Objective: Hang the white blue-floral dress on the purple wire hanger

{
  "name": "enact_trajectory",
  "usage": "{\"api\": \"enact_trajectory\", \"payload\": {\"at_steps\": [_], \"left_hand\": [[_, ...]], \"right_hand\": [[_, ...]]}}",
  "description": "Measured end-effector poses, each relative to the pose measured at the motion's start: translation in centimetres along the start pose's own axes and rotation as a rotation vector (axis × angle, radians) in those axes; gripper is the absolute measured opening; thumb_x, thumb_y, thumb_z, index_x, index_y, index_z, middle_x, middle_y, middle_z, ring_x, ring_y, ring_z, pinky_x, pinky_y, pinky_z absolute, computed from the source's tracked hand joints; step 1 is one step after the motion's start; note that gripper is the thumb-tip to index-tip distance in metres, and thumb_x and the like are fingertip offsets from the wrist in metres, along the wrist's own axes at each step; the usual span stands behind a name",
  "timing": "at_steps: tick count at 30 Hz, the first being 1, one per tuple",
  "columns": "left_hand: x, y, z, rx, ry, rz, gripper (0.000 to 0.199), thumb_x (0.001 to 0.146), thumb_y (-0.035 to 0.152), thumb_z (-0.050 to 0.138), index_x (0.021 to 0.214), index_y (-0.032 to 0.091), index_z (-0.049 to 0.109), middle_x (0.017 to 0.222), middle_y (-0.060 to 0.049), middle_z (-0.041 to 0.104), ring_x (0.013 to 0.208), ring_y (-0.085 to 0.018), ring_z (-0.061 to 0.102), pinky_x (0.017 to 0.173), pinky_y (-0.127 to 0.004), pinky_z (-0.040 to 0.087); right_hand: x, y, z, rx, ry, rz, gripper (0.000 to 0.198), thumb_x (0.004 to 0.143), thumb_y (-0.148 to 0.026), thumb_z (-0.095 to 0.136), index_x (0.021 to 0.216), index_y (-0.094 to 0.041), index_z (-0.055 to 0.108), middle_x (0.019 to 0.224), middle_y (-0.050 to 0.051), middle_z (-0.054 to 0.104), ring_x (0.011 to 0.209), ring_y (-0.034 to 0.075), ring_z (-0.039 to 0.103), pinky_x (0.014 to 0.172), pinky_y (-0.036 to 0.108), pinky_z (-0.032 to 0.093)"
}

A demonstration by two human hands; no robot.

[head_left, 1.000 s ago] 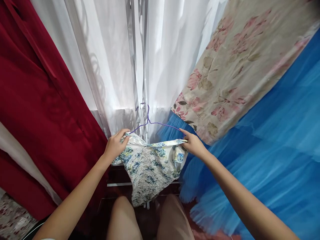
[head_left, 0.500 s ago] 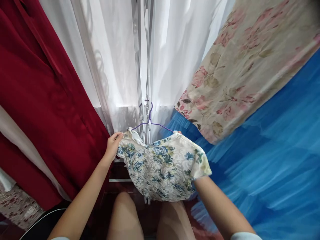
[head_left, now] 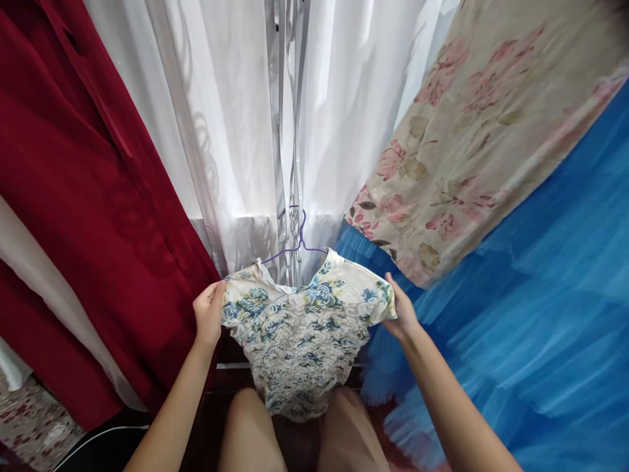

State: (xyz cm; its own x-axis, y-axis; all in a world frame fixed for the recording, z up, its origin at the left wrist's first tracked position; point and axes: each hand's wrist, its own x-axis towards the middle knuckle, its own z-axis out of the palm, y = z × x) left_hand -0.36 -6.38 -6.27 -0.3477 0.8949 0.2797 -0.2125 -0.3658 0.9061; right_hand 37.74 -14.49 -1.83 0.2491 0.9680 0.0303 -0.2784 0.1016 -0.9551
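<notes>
A short-sleeved floral blouse (head_left: 304, 341), cream with blue and green print, hangs on a purple hanger (head_left: 301, 242) in front of me. The hanger's hook rises above the neckline, near a metal pole. My left hand (head_left: 209, 311) pinches the edge of the sleeve on the left. At the other side, my right hand (head_left: 401, 308) has the opposite sleeve's edge between thumb and fingers. Both shoulders of the blouse lie over the hanger, and its lower part hangs down between my knees.
Long red cloth (head_left: 113, 216) hangs on the left, with white curtains (head_left: 230, 118) behind the metal pole (head_left: 289, 131). To the right are a beige floral cloth (head_left: 457, 151) and blue tulle (head_left: 531, 314). A black rounded object (head_left: 103, 449) sits low on the left.
My right hand has come out from inside the blouse and now grips the sleeve's edge. My left hand has slid outward to its sleeve's edge. The blouse hangs straighter and lower.
</notes>
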Motion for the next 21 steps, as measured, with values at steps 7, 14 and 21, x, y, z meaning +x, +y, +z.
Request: {"api": "enact_trajectory", "payload": {"at_steps": [7, 14, 21], "left_hand": [[0.6, 6.4, 1.8, -0.147, 0.004, -0.009, 0.046, 0.078, 0.04, 0.076, 0.114, 0.013, 0.07, 0.108, -0.011, 0.072, 0.093, -0.024, 0.069, 0.086, -0.037, 0.057], [-1.6, 10.0, 5.9, 0.669, -0.158, 0.648, 0.094, 0.074, 0.016, 0.074, 0.155, 0.025, 0.027, 0.161, -0.011, 0.02, 0.149, -0.036, 0.014, 0.123, -0.052, 0.011], [-4.6, 2.4, 8.6, 0.558, -0.505, 0.585, 0.055, 0.077, 0.025, 0.072, 0.13, 0.024, 0.056, 0.122, -0.01, 0.057, 0.126, -0.033, 0.047, 0.118, -0.058, 0.018]], "right_hand": [[-2.4, -4.0, 0.5, 0.109, -0.027, 0.163, 0.033, 0.075, -0.03, 0.077, 0.104, -0.015, 0.073, 0.084, 0.009, 0.08, 0.073, 0.029, 0.076, 0.067, 0.036, 0.063], [-6.2, -1.9, -0.1, 0.233, 0.262, 0.002, 0.047, 0.076, -0.035, 0.075, 0.12, -0.021, 0.068, 0.095, 0.006, 0.08, 0.088, 0.031, 0.075, 0.079, 0.038, 0.062], [-15.8, 4.7, -5.4, 0.055, -0.155, 0.227, 0.075, 0.034, -0.061, 0.088, 0.102, -0.031, 0.077, 0.1, 0.011, 0.077, 0.1, 0.046, 0.067, 0.078, 0.05, 0.057]]}}
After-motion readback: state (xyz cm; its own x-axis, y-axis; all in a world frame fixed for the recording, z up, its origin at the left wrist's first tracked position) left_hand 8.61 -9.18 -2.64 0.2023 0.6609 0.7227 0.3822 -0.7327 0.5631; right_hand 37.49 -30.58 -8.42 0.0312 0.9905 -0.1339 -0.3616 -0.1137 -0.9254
